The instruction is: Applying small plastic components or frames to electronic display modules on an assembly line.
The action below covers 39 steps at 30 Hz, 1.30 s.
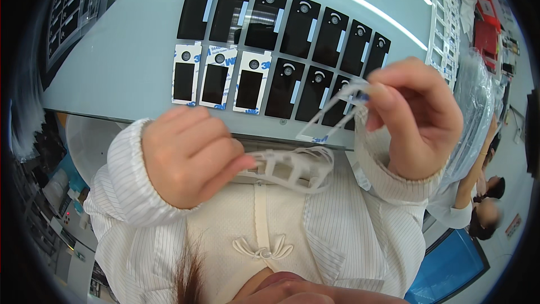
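My right hand (413, 118) is closed, thumb and finger pinching a thin adhesive frame (332, 110) by its upper end. It hangs tilted above the table's near edge, in front of the last black panels of the near row. In my left hand (191, 155), closed in a fist, is a curled whitish strip with rectangular openings (292, 170), which dangles out to the right. Black panels (301, 27), each with a round lens-like spot and a pale blue tab, lie in two rows. Three near-row panels at the left carry white frames with blue print (252, 83).
At the far left stand trays (79, 5) of similar black panels. A white slotted rack (441, 28) runs along the right side of the glossy table (107, 79), with clear plastic sheeting (472, 107) beside it. Other people (486, 211) sit farther right.
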Motion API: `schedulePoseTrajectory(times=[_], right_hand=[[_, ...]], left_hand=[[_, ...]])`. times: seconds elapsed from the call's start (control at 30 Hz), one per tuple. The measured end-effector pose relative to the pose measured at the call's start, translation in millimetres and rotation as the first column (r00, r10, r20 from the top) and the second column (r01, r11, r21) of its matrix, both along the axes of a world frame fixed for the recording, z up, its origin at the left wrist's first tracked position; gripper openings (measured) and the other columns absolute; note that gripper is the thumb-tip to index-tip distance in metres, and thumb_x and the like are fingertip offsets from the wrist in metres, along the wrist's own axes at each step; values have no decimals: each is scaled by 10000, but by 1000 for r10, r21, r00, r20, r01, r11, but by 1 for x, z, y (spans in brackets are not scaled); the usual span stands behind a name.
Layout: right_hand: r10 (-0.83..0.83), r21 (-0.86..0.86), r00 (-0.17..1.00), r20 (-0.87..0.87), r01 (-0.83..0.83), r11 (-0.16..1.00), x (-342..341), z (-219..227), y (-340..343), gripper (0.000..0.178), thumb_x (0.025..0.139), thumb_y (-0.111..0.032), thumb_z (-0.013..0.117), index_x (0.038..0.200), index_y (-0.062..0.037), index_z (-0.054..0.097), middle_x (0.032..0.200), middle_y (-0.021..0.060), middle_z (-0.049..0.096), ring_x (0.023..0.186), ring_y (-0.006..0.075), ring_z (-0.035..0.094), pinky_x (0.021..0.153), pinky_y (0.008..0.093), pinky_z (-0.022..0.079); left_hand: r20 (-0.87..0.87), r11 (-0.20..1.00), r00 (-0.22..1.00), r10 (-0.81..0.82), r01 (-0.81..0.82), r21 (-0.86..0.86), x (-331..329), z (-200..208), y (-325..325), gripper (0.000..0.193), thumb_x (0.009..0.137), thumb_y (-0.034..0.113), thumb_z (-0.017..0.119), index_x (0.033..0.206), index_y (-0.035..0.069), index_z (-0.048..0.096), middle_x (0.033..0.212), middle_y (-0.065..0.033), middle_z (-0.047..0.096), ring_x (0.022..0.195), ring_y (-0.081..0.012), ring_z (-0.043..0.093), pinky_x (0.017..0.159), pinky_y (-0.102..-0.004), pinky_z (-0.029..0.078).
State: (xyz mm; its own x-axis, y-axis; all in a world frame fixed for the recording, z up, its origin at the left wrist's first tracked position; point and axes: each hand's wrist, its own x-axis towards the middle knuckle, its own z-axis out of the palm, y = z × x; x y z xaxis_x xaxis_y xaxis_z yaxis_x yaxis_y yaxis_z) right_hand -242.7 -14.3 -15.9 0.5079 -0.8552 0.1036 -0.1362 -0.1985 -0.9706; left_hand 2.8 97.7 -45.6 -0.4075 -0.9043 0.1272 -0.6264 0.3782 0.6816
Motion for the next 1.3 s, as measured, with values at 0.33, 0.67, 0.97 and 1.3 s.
schedulePoseTrajectory(times=[0.33, 0.67, 0.97, 1.3], right_hand=[[142, 113, 958, -250, -117, 987, 18, -39, -6, 91, 906, 15, 688, 997, 28, 688, 869, 39, 687, 620, 33, 557, 527, 165, 428], [155, 57, 935, -318, -145, 988, 20, -39, -7, 85, 901, 11, 696, 986, 19, 694, 858, 26, 687, 630, 31, 567, 533, 159, 429], [178, 2, 927, -331, -188, 982, 19, -41, -6, 95, 897, 43, 684, 991, 39, 687, 869, 35, 675, 681, 50, 582, 605, 169, 443], [189, 1, 926, -325, -200, 980, 17, -42, -6, 107, 892, 54, 684, 998, 42, 686, 889, 44, 680, 706, 52, 588, 610, 170, 448]], left_hand=[[81, 988, 990, -115, 122, -97, -4, -13, 7, 270, 613, 147, 815, 770, 34, 627, 1121, -133, 703, 711, -230, 530, 619, -309, 466], [145, 984, 983, -114, 132, -120, -3, -8, 4, 258, 618, 163, 813, 753, 37, 633, 1131, -110, 717, 678, -205, 484, 585, -301, 421], [184, 987, 978, -98, 119, -109, -3, -6, 5, 259, 624, 194, 811, 760, 57, 639, 1120, -70, 724, 697, -195, 467, 595, -299, 396], [207, 985, 974, -93, 121, -125, -4, -6, 5, 267, 616, 202, 817, 759, 59, 641, 1118, -65, 727, 692, -194, 470, 585, -299, 389]])
